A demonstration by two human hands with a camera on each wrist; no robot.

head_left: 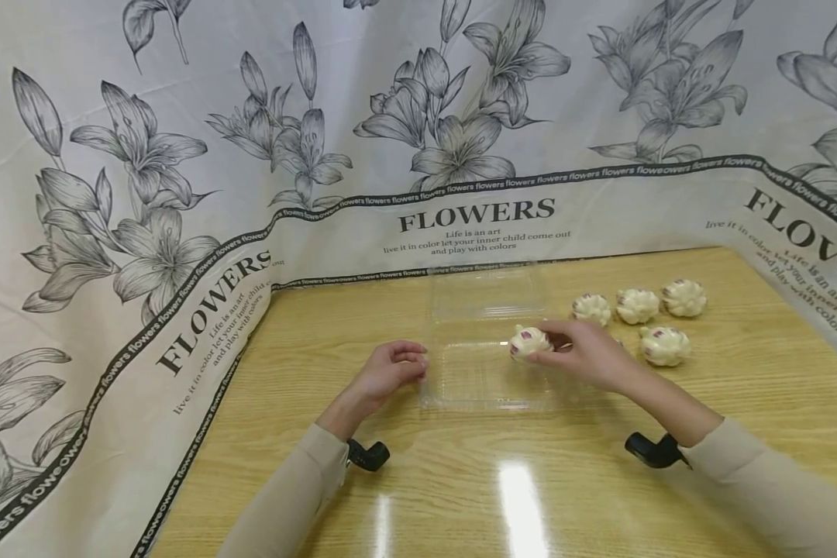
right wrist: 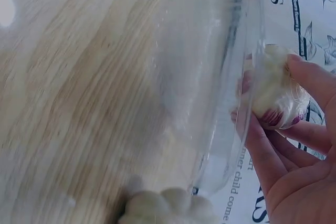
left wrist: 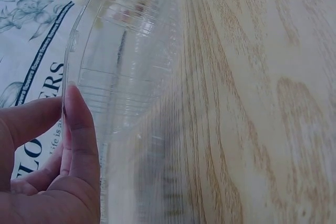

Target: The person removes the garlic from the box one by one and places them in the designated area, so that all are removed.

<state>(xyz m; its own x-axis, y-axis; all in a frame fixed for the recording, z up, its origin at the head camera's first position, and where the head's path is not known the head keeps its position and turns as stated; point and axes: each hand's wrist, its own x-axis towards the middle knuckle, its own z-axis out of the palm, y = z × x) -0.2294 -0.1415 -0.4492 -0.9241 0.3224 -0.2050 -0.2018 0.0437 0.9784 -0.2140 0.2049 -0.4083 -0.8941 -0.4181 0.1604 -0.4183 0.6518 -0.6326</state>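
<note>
A clear plastic clamshell box (head_left: pixel 460 404) lies on the table with its lid (head_left: pixel 484 291) folded open toward the back. At the box's left edge, my left hand (head_left: pixel 394 370) pinches the rim between thumb and fingers, plain in the left wrist view beside the clear wall (left wrist: pixel 113 95). My right hand (head_left: pixel 586 356) holds a cream garlic bulb (head_left: pixel 528 342) with purple marks over the right part of the box. In the right wrist view, thumb and fingers grip that garlic bulb (right wrist: pixel 275 90) right at the box's rim (right wrist: pixel 257 72).
To the right of the box sit several more garlic bulbs, among them a front one (head_left: pixel 665 346) and a back one (head_left: pixel 684 297). A white cloth printed with flowers (head_left: pixel 460 139) hangs behind and left of the wooden table (head_left: pixel 307 325).
</note>
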